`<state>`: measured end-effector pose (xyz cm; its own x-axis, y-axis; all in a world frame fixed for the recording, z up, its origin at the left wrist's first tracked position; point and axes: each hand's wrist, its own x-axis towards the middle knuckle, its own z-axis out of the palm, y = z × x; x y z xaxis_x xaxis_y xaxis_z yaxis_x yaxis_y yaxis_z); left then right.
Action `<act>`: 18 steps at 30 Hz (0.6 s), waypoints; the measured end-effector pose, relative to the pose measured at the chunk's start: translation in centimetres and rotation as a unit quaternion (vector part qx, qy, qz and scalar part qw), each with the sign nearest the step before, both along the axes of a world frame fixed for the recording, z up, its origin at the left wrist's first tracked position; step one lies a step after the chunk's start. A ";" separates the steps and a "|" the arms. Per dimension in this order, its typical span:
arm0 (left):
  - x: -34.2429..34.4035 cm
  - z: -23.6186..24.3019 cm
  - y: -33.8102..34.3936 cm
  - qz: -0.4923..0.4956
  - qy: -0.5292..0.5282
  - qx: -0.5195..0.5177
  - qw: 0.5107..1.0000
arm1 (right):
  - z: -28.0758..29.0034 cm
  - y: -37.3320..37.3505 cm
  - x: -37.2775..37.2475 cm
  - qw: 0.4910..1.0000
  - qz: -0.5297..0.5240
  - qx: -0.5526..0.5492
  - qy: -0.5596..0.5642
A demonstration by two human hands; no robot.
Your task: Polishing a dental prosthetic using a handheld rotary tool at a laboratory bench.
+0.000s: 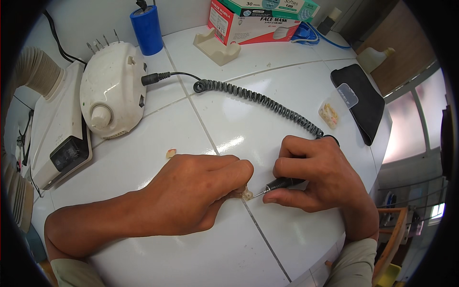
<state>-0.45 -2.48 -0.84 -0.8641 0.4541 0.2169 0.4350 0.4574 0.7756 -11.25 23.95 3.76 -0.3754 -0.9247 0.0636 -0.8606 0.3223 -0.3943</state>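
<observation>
My left hand (201,193) is closed over the white table, pinching a small yellowish-white piece (247,194) that looks like dental work. Most of that piece is hidden behind the fingers. Held like a pen in my right hand (318,174) is a black rotary handpiece (283,183). Its thin metal bur points left and meets, or nearly meets, the small piece. From the back of the handpiece a black coiled cord (260,99) runs to a white control unit (112,86) with a round knob at the far left.
Beyond my left wrist lies a small orange-and-cream piece (171,153). A clear plastic box (329,116) with small pieces and a black pouch (361,98) lie at right. Farther back are a beige holder (216,46), mask boxes (260,26) and a blue cylinder (147,31). A white hosed machine (57,124) stands left.
</observation>
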 end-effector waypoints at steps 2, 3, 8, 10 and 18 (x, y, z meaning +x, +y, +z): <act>0.0 0.0 0.0 0.002 -0.001 -0.002 1.000 | 0.0 0.0 0.0 1.000 0.011 0.003 0.002; 0.0 0.1 0.0 0.004 -0.005 -0.003 1.000 | 0.0 0.0 0.0 1.000 0.005 0.000 0.001; 0.0 0.1 -0.1 0.003 -0.002 -0.012 1.000 | -0.1 0.0 0.0 1.000 -0.001 0.001 0.004; 0.0 0.1 -0.1 0.000 0.000 -0.022 1.000 | -0.3 0.1 0.0 1.000 -0.007 -0.009 -0.008; 0.2 0.0 0.4 0.020 0.055 -0.050 0.997 | -0.1 0.1 -0.2 1.000 -0.023 -0.006 0.005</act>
<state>-0.22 -2.12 -0.84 -0.8560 0.4434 0.2660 0.4939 0.5491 0.6742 -11.46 24.06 3.63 -0.4163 -0.9059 0.0782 -0.8488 0.3563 -0.3907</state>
